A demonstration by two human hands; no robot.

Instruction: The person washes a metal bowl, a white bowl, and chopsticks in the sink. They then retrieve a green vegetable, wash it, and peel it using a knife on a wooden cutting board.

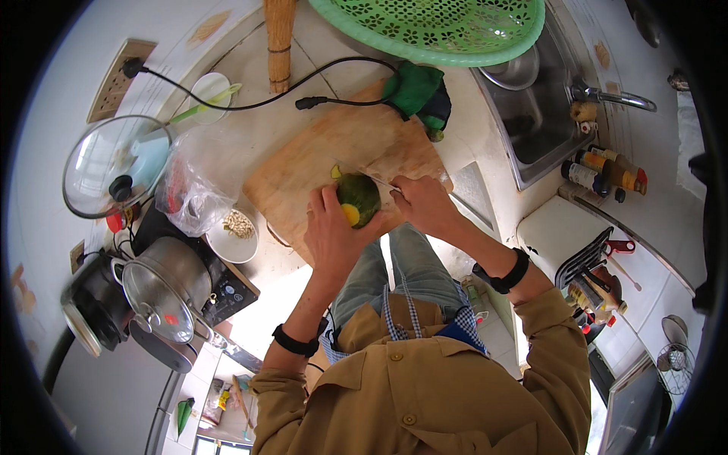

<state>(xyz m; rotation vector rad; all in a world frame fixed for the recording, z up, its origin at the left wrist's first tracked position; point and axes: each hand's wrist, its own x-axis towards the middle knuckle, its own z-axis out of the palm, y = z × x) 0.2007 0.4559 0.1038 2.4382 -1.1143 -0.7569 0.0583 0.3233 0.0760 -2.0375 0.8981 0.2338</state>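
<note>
On the wooden cutting board (307, 151) lies a dark green squash (364, 190) with a round yellow cut patch on its near side. My left hand (333, 227) grips it from the left and the near side, fingers along its flank. In my right hand (429, 206) is a kitchen knife (382, 181), its thin blade seen nearly edge-on and reaching left over the squash's far side. Whether the blade touches the squash I cannot tell. A small yellow-green cut piece (336, 171) rests just beyond the squash.
A green cloth bundle (418, 91) and a black power cord (311, 103) lie at the board's far edge. Left are a bowl of seeds (239, 224), a plastic bag (202, 182) and a lidded steel pot (162, 290). A green basket (432, 28) and sink (540, 119) stand beyond and right.
</note>
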